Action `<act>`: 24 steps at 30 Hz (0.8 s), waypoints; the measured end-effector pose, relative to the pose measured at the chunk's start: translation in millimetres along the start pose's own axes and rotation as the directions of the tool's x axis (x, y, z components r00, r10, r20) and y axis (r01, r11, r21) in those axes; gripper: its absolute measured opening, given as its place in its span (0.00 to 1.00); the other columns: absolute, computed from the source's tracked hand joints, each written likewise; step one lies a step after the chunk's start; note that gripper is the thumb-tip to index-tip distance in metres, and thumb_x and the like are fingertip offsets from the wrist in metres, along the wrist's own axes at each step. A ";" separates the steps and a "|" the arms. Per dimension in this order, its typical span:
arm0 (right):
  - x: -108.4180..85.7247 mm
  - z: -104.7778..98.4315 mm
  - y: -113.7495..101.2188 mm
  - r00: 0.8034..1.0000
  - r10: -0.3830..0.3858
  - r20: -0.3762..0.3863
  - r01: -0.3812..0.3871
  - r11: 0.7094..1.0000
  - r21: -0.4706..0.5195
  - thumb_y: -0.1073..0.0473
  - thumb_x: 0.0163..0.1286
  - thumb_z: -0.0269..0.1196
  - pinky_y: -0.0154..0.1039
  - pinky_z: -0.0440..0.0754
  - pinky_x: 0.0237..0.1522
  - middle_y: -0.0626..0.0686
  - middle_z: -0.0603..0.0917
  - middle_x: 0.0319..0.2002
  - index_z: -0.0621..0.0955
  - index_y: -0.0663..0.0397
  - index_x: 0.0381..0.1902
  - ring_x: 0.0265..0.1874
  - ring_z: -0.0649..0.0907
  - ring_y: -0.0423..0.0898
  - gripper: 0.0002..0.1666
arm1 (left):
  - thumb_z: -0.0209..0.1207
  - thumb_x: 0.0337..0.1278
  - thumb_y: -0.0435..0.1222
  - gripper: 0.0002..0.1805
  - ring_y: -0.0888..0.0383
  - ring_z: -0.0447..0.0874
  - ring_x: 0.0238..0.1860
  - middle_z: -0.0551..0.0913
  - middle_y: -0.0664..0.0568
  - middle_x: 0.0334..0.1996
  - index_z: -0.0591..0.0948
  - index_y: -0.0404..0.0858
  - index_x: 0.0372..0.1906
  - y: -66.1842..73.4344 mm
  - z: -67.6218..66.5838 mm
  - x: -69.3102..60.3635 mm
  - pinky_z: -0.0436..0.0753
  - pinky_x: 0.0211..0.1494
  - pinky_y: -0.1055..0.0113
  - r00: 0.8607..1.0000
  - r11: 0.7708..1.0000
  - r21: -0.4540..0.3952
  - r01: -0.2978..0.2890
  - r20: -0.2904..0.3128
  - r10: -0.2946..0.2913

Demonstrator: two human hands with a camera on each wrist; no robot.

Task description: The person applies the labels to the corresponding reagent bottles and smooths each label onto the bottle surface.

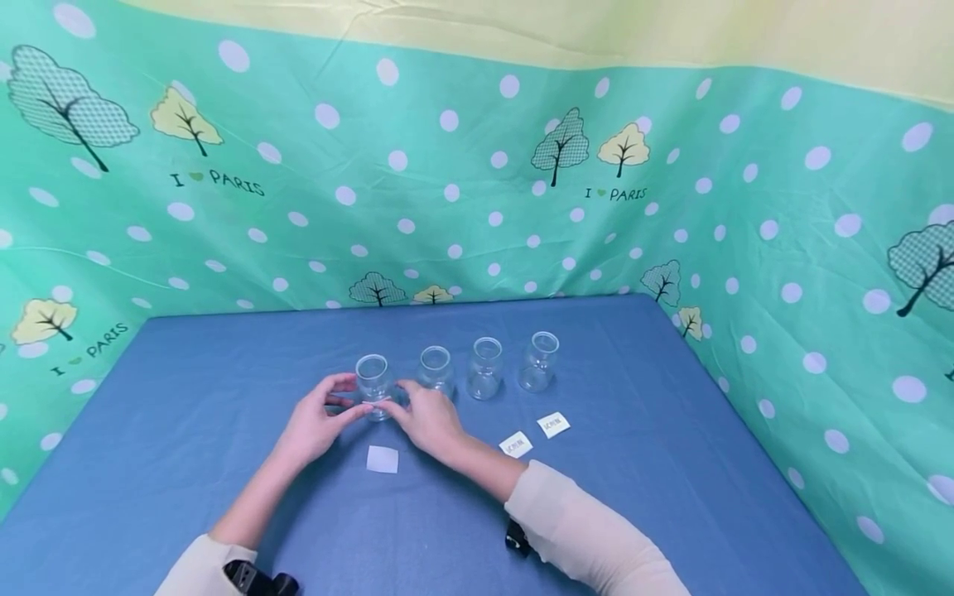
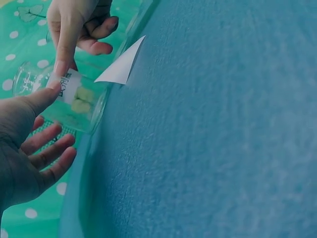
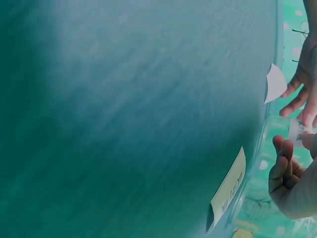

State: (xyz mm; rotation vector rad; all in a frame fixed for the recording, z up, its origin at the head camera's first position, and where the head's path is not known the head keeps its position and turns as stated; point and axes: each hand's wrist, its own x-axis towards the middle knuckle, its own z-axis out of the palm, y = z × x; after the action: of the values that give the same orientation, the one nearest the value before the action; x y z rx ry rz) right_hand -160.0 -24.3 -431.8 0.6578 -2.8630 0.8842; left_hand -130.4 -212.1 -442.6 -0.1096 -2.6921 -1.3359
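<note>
A clear glass jar (image 1: 373,369) stands upright on the blue table between the two hands. A white paper label (image 2: 70,85) with dark printed characters lies against its side. The left hand (image 1: 313,420) presses the label with its thumb, while its other fingers spread loosely beside the jar. From the other side the right hand (image 1: 432,420) presses the label with its thumb. Its remaining fingers (image 3: 280,163) are loosely bent and look apart from the glass. A blank whitish paper piece (image 1: 383,459) lies in front of the jar.
Three more clear glass jars stand in a row to the right: one close by the right hand (image 1: 436,361), a middle jar (image 1: 486,368) and a far jar (image 1: 538,362). Two printed labels, a nearer label (image 1: 516,444) and a farther label (image 1: 554,425), lie before them. A patterned green curtain (image 1: 447,207) hangs behind.
</note>
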 end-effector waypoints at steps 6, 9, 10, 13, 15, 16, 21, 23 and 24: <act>-0.5 -2.6 2.6 1.000 0.002 0.025 -0.003 0.999 0.040 0.42 0.66 0.57 0.28 0.71 0.25 0.42 0.78 0.18 0.79 0.49 0.54 0.19 0.74 0.31 0.25 | 0.65 0.52 0.45 0.30 0.48 0.83 0.44 0.80 0.40 0.51 0.72 0.38 0.59 -3.1 -2.8 2.1 0.80 0.41 0.67 1.000 1.000 -0.001 -0.004 0.011 0.004; -0.3 -2.5 3.5 1.000 -0.002 0.028 0.000 0.999 0.046 0.43 0.67 0.56 0.27 0.71 0.25 0.41 0.77 0.18 0.78 0.50 0.55 0.18 0.73 0.31 0.24 | 0.64 0.52 0.44 0.29 0.47 0.83 0.43 0.81 0.40 0.50 0.73 0.37 0.58 -5.0 -3.7 3.5 0.80 0.40 0.66 1.000 1.000 -0.001 -0.017 0.014 0.017; -0.3 -2.4 3.7 1.000 -0.004 0.029 0.002 0.999 0.048 0.43 0.67 0.56 0.27 0.71 0.25 0.41 0.77 0.18 0.78 0.50 0.55 0.18 0.73 0.31 0.24 | 0.64 0.53 0.44 0.28 0.47 0.83 0.43 0.81 0.40 0.49 0.73 0.37 0.58 -5.8 -4.0 4.0 0.80 0.40 0.66 1.000 1.000 -0.002 -0.023 0.014 0.023; -0.5 -2.5 4.2 0.999 -0.011 0.030 0.009 0.998 0.056 0.44 0.69 0.55 0.29 0.73 0.27 0.43 0.79 0.19 0.78 0.51 0.55 0.18 0.73 0.32 0.24 | 0.64 0.53 0.44 0.27 0.46 0.83 0.43 0.81 0.40 0.49 0.74 0.37 0.57 -8.2 -4.8 5.2 0.80 0.40 0.67 0.999 0.999 -0.006 -0.040 0.015 0.040; -0.6 -2.9 4.5 0.999 -0.013 0.034 0.011 0.998 0.063 0.46 0.70 0.54 0.30 0.74 0.28 0.44 0.80 0.19 0.78 0.51 0.56 0.18 0.73 0.33 0.23 | 0.64 0.54 0.43 0.26 0.47 0.83 0.42 0.82 0.40 0.49 0.74 0.37 0.57 -9.3 -5.4 5.9 0.80 0.40 0.68 0.999 0.999 -0.013 -0.048 0.017 0.048; -0.7 -3.1 4.6 0.999 -0.013 0.036 0.010 0.998 0.067 0.47 0.70 0.54 0.30 0.74 0.28 0.45 0.80 0.19 0.78 0.51 0.56 0.17 0.73 0.33 0.22 | 0.64 0.53 0.42 0.27 0.47 0.83 0.42 0.82 0.40 0.48 0.74 0.37 0.57 -9.6 -5.6 6.2 0.80 0.40 0.68 0.999 0.999 -0.020 -0.049 0.021 0.049; -0.7 -2.5 4.2 0.999 0.002 0.053 -0.006 0.997 0.073 0.49 0.69 0.56 0.28 0.71 0.24 0.43 0.77 0.17 0.77 0.52 0.57 0.16 0.72 0.32 0.22 | 0.68 0.48 0.40 0.34 0.49 0.84 0.39 0.81 0.38 0.48 0.70 0.34 0.60 -10.2 -5.5 8.2 0.80 0.39 0.68 0.997 1.000 -0.020 -0.017 0.074 0.018; -0.6 -1.5 3.3 0.998 0.011 0.064 -0.015 0.998 0.066 0.47 0.66 0.59 0.28 0.70 0.22 0.43 0.77 0.18 0.76 0.53 0.57 0.17 0.72 0.32 0.25 | 0.69 0.46 0.41 0.37 0.51 0.83 0.38 0.80 0.37 0.47 0.68 0.32 0.61 -9.9 -4.1 9.3 0.78 0.37 0.68 0.996 1.000 -0.005 -0.007 0.092 0.007; -0.4 -0.8 2.8 0.998 0.013 0.069 -0.017 0.998 0.057 0.46 0.65 0.60 0.28 0.70 0.22 0.43 0.78 0.18 0.76 0.53 0.58 0.17 0.73 0.32 0.27 | 0.69 0.45 0.41 0.38 0.51 0.83 0.38 0.80 0.36 0.47 0.68 0.31 0.61 -9.5 -3.2 9.9 0.78 0.36 0.68 0.995 1.000 0.001 -0.005 0.095 0.005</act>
State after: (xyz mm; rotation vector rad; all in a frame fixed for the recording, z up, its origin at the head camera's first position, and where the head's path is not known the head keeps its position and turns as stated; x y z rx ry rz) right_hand -160.8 -21.6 -432.7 0.6864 -2.9168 0.9677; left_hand -141.0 -220.4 -446.7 -0.1846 -2.7685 -1.3603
